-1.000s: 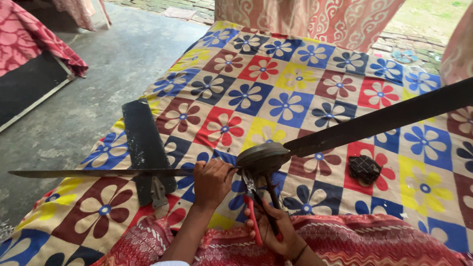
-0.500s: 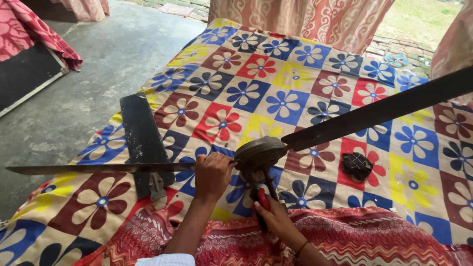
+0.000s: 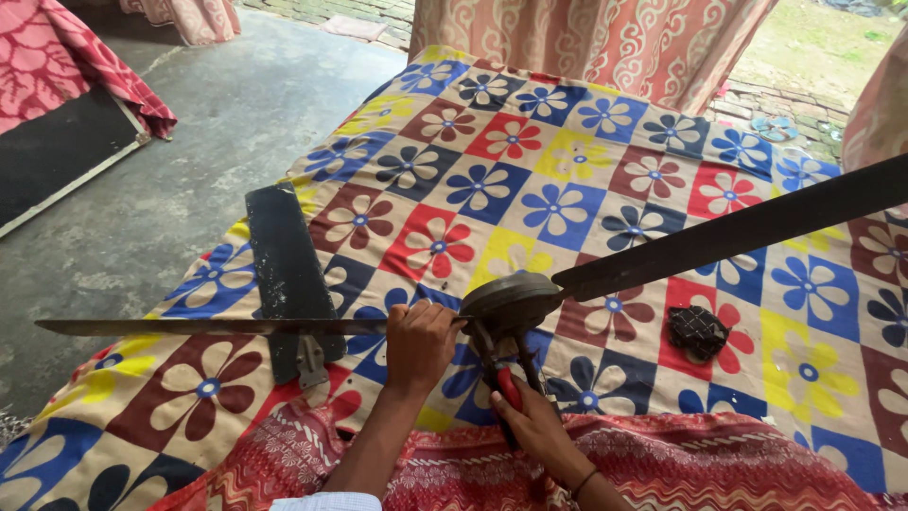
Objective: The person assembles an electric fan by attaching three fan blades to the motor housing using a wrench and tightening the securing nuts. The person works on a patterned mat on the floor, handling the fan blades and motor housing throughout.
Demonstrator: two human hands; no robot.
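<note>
Over quilt (image 3: 530,180), hands clenched: fan (image 3: 506,301), pliers (image 3: 508,388).

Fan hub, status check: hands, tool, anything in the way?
Left hand gripping blade arm beside hub. Right hand shut on red-handled pliers, nose up under hub. Loose blade flat on quilt, clear of the hands.

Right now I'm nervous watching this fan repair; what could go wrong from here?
The left hand alone steadies the fan, whose long blades overhang the bed; it could tip or swing. The right hand works red-handled pliers close to the left hand's fingers, so a slip might pinch them. The loose blade lies near the bed's edge and might slide off.
</note>
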